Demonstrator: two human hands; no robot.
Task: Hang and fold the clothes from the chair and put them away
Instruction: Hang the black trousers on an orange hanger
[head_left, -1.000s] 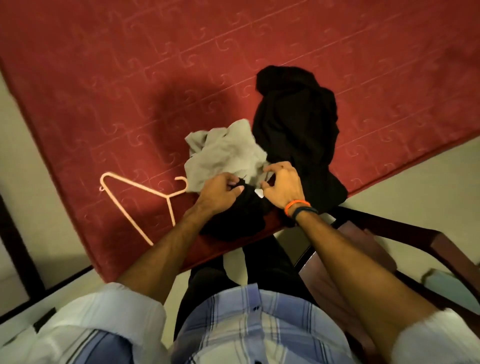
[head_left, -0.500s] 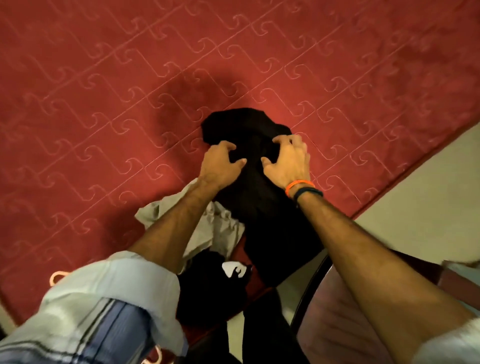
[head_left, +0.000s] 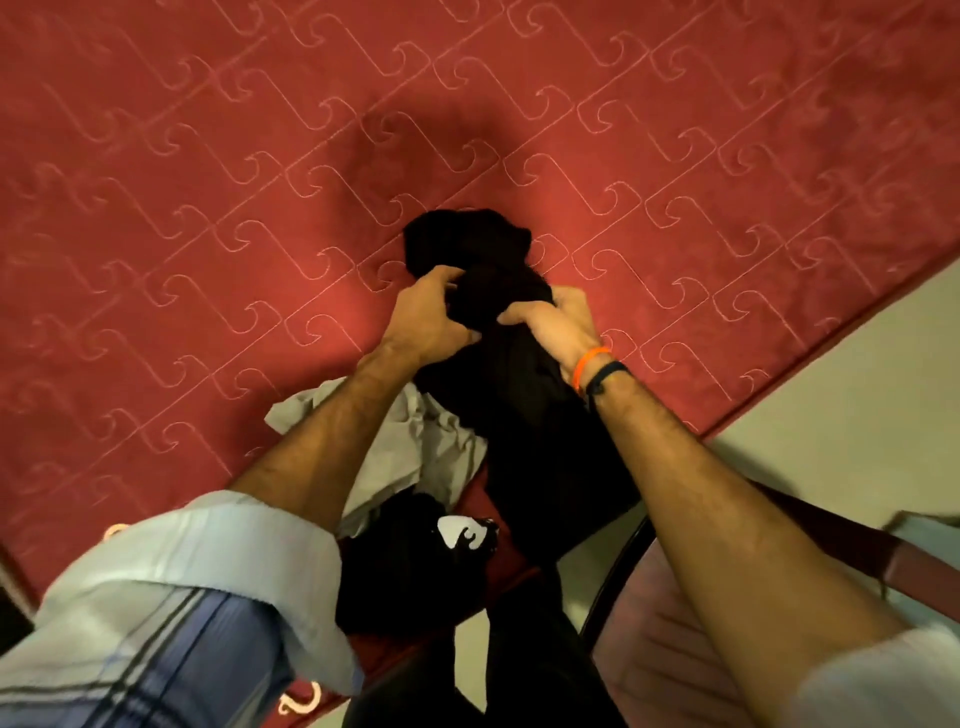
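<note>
a: nearest the camera, what shows?

b: the person's rolled-up sleeves, and at the lower right the chair (head_left: 670, 660) with its reddish seat and dark frame. a bit of a pale hanger (head_left: 298, 702) peeks out at the bottom edge, under the left sleeve.

a: and just past that?

b: a black shirt with a white print (head_left: 415, 561) lies at the near edge of the red mattress (head_left: 208, 182). just beyond it sits a crumpled grey cloth (head_left: 415, 457), partly under the left forearm.

a: where's the black garment?

b: the black garment (head_left: 519, 415) runs from the mattress edge up between both hands. the left hand (head_left: 426, 322) has its fingers curled into the bunched fabric from the left. the right hand (head_left: 556, 325) grips the same bunch from the right, thumb across the cloth. the garment's far end (head_left: 462, 239) lies heaped on the mattress just past the fingertips.

a: the room?

b: the mattress has a stitched swirl pattern, and pale floor (head_left: 857, 405) shows to the right.
</note>
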